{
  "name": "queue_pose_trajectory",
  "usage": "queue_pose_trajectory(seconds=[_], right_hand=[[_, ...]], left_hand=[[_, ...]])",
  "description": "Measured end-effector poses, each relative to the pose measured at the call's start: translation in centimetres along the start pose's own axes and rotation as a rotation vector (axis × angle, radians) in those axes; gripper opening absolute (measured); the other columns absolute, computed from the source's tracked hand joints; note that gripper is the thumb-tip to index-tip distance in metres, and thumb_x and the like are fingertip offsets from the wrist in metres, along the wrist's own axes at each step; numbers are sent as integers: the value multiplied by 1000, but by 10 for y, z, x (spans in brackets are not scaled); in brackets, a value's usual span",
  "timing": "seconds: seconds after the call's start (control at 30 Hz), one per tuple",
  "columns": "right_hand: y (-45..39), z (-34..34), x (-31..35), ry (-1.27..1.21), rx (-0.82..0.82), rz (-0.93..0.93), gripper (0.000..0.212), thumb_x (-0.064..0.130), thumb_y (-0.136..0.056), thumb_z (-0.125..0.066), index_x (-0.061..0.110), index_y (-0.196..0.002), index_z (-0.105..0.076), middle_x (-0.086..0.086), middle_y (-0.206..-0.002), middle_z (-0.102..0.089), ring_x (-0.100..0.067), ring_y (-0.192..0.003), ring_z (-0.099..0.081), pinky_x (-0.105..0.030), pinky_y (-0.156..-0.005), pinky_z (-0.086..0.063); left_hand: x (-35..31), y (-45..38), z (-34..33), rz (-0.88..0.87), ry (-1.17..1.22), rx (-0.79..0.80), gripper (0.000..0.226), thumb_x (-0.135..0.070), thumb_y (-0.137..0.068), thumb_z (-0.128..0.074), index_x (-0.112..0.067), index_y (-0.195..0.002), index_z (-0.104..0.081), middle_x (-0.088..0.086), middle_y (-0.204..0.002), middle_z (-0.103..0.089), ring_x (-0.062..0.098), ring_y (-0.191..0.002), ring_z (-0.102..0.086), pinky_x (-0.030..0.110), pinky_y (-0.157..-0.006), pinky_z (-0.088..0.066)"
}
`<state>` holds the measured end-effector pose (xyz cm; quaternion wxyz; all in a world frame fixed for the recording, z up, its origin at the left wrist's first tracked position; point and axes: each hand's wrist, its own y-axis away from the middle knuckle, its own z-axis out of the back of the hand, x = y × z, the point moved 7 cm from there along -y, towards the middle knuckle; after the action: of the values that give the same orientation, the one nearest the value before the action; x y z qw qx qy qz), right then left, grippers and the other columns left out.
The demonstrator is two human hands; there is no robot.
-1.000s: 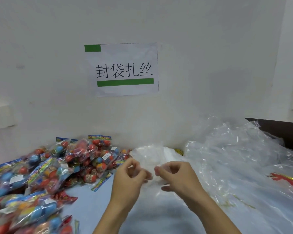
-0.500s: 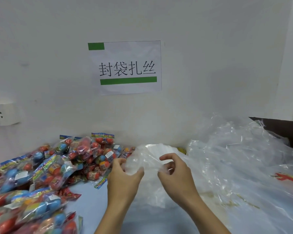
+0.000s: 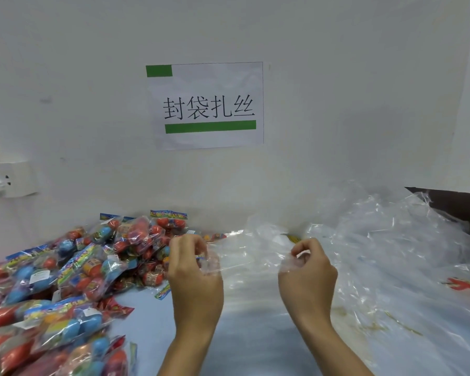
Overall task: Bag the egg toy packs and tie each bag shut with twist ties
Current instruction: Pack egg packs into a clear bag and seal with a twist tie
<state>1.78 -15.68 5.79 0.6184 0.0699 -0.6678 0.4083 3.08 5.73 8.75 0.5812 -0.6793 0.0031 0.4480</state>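
A clear plastic bag [image 3: 251,256] is stretched between both hands above the table. My left hand [image 3: 194,270] pinches its left edge, fingers curled. My right hand [image 3: 307,270] pinches the right edge the same way. The bag looks empty. A heap of egg toy packs [image 3: 73,272], red and blue eggs in clear wrappers with colourful headers, lies left of my left hand. Something yellow, perhaps twist ties [image 3: 292,238], shows behind the bag near the wall.
A large pile of loose clear bags [image 3: 396,256] covers the table's right side. The light blue table [image 3: 149,318] shows between the packs and my arms. A paper sign [image 3: 205,105] hangs on the white wall; a socket [image 3: 8,179] sits at far left.
My hands have moved apart, pulling the clear bag wide between them. A second ago they were close together, working at the bag's edge.
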Motion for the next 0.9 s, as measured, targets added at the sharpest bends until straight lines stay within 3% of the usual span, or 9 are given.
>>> queue_pose_trajectory(seconds=[0.07, 0.17, 0.3, 0.4, 0.47, 0.57, 0.67, 0.77, 0.9], right_hand=[[1, -4, 0, 36, 41, 9, 25, -1, -81, -57, 23, -86, -54, 7, -70, -57, -16, -64, -55, -32, -59, -42], [7, -17, 1, 100, 171, 90, 25, 9, -84, -65, 30, -92, -52, 9, -96, -52, -2, -86, -53, -26, -73, -40], [15, -31, 7, 137, 282, 206, 28, 12, -82, -72, 27, -76, -49, 10, -75, -56, -6, -72, -53, -17, -62, -39], [24, -39, 10, 205, 312, 241, 36, 15, -86, -69, 24, -65, -42, 7, -57, -45, -12, -55, -41, -22, -49, -33], [24, -37, 10, 235, 275, 236, 41, 8, -86, -61, 25, -58, -35, 5, -49, -37, -14, -49, -34, -24, -44, -27], [13, -21, 2, 157, 131, 119, 38, -6, -75, -51, 22, -56, -33, 5, -46, -33, -13, -48, -29, -26, -45, -22], [6, -15, -8, 137, 104, 20, 31, -9, -68, -48, 21, -65, -43, 4, -50, -45, -17, -51, -39, -32, -46, -29], [7, -20, -11, 220, 169, 20, 28, 0, -80, -53, 27, -84, -47, 4, -69, -55, -14, -63, -50, -34, -52, -36], [11, -28, -6, 318, 265, 124, 35, 12, -80, -62, 34, -101, -44, 11, -98, -42, -12, -93, -49, -28, -70, -38]], left_hand=[[6, 4, -13, 75, 61, 133, 30, 8, -86, -58, -21, -89, -50, -9, -89, -52, 1, -90, -50, 11, -70, -40], [9, 13, -30, 98, 120, 300, 32, -4, -90, -65, -32, -95, -49, -14, -95, -58, 0, -94, -55, 11, -73, -41], [10, 18, -35, 133, 151, 350, 40, -11, -81, -76, -38, -92, -49, -13, -89, -62, 6, -86, -58, 15, -70, -45], [15, 18, -30, 206, 94, 280, 44, -13, -80, -76, -39, -92, -43, -7, -71, -59, 9, -70, -56, 20, -58, -45], [19, 15, -21, 217, 2, 208, 45, -4, -83, -68, -37, -94, -39, -5, -63, -53, 13, -58, -52, 26, -45, -37], [22, 9, -7, 191, -186, 110, 42, 12, -81, -52, -26, -95, -41, -2, -61, -50, 17, -53, -48, 35, -43, -32], [21, 7, -3, 184, -264, 112, 37, 13, -81, -56, -19, -99, -49, 0, -71, -56, 22, -59, -49, 30, -46, -32], [21, 9, -13, 147, -257, 211, 41, 13, -76, -59, -20, -100, -54, -3, -96, -49, 19, -75, -52, 21, -52, -34], [19, 16, -25, 161, -182, 349, 41, -4, -80, -69, -33, -96, -44, -13, -94, -51, 10, -83, -51, 24, -63, -38]])
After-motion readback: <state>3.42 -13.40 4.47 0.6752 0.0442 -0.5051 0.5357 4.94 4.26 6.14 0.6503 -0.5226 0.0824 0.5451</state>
